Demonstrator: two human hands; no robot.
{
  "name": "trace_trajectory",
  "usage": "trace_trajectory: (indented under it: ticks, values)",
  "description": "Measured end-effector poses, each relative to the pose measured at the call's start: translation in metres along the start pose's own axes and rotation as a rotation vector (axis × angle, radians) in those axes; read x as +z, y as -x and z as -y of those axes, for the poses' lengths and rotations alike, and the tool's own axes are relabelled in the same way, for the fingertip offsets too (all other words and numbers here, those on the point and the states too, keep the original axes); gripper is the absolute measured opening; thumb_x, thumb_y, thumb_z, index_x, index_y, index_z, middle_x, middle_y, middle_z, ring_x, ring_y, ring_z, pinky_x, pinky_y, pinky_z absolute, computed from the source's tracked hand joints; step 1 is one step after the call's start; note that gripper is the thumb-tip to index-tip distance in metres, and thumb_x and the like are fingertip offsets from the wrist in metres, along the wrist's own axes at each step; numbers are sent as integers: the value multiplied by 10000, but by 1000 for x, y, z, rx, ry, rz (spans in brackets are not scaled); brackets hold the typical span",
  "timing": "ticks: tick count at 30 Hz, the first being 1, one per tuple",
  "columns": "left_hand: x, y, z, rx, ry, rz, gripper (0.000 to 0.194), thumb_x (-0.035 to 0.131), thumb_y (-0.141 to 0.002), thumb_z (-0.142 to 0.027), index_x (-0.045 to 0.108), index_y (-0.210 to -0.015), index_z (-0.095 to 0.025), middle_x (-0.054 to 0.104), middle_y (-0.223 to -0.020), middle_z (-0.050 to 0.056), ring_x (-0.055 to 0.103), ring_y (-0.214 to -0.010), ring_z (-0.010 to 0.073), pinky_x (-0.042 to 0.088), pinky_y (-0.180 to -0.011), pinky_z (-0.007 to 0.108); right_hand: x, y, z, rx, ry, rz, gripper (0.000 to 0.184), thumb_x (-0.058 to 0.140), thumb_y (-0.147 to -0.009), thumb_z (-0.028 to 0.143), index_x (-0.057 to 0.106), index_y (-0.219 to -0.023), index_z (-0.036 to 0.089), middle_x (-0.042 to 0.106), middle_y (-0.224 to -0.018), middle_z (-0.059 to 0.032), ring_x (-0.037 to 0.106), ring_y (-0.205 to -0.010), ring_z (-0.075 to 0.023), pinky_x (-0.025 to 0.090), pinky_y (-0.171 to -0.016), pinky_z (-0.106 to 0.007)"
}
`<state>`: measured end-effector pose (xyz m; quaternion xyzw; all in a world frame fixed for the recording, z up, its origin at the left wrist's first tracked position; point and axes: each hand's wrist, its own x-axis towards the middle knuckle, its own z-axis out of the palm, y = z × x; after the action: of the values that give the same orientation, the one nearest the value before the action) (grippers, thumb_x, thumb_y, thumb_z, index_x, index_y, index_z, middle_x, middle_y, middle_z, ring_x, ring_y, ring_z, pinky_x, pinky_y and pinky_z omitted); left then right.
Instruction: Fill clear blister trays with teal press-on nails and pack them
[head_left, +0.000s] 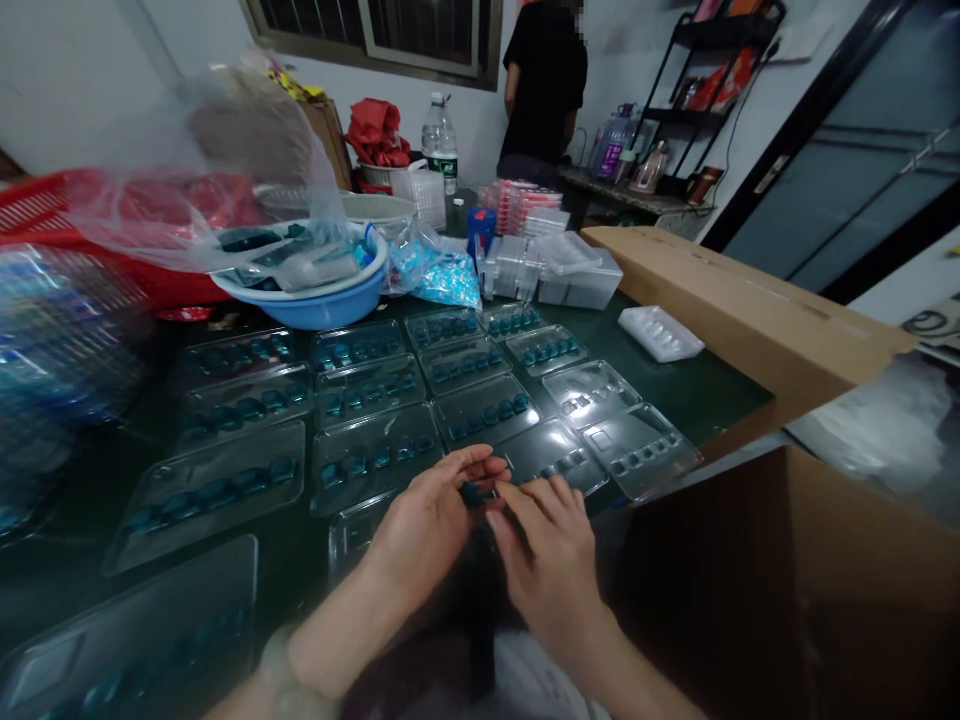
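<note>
My left hand (431, 515) is cupped, palm up, its fingers curled around a small dark teal piece (471, 493). Against those fingertips, my right hand (551, 535) pinches with thumb and forefinger; what lies in the pinch is too small to make out. Both hands are over the near edge of the table, in front of clear plastic trays. One tray (375, 455) beyond my left hand has a row of teal pieces in its slots. Another tray (641, 450), right of my right hand, shows a row of clear slots.
A blue basin (322, 310) with plastic bags stands behind the trays, beside a bag of bright blue pieces (442, 275). Cardboard boxes (742, 290) flank the table's right side. Stacked clear cases (577, 285) stand at the back. A person (544, 90) in black stands beyond.
</note>
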<state>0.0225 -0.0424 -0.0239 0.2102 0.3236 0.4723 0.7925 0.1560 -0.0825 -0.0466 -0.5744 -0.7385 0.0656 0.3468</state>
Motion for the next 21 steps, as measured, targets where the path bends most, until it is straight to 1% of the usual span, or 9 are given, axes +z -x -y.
trace_trajectory:
  ticks: [3,5,8,11,12,14,17,19,21]
  values:
    - [7,4,5,19,-58,-47,274,424,-777,-135,560,-1010,-86,595,-989,127,468,-1065,249,309,-925,353,9,-5,7,13,-9,26,227,439,-841,237,571,-1023,202,582,-893,-49,439,-808,-212,298,-677,-347]
    - [10,5,6,29,-92,-64,282,434,-770,-132,561,-1020,-100,596,-998,111,463,-1073,239,295,-940,344,14,-7,8,32,-45,44,213,445,-839,226,577,-1005,221,585,-891,-36,440,-808,-207,298,-682,-344]
    - [11,6,8,58,-130,-49,271,434,-779,-155,572,-1010,-117,593,-1019,97,465,-1074,229,301,-943,335,16,-9,7,74,-134,52,170,470,-824,202,591,-940,237,586,-888,-18,448,-812,-194,304,-700,-337]
    - [8,6,9,72,-211,-34,264,429,-773,-147,591,-981,-127,606,-1001,84,503,-1021,209,340,-910,314,14,-11,3,108,-205,17,116,485,-817,200,588,-869,218,583,-848,-17,458,-799,-183,309,-721,-336]
    - [7,6,9,70,-272,-45,267,435,-765,-141,598,-977,-134,615,-984,77,525,-979,199,361,-886,305,14,-12,1,111,-223,2,105,482,-818,200,580,-855,212,579,-834,-18,460,-793,-180,311,-724,-335]
    - [3,8,8,93,-471,-77,268,462,-749,-139,614,-970,-154,634,-946,59,560,-896,180,394,-837,287,14,-12,-1,107,-248,-21,92,470,-818,192,561,-831,203,569,-809,-20,463,-779,-177,316,-725,-334]
    - [-3,11,4,216,-808,-121,224,514,-728,-165,655,-902,-171,657,-884,44,582,-844,177,412,-803,266,19,-11,-4,70,-283,0,90,444,-808,167,527,-787,196,548,-764,-20,471,-751,-175,326,-739,-342]
    - [-8,11,-1,256,-920,-129,197,528,-726,-198,662,-865,-164,661,-847,48,594,-790,179,440,-739,260,26,-12,-6,38,-320,8,80,438,-794,158,505,-775,196,531,-731,-13,481,-729,-168,331,-774,-354]
    - [-13,8,-7,218,-933,-101,212,532,-733,-261,642,-875,-149,654,-779,54,587,-646,165,456,-596,257,36,-16,-10,-10,-374,-14,58,446,-772,163,493,-768,198,522,-721,-10,494,-724,-163,348,-781,-343]
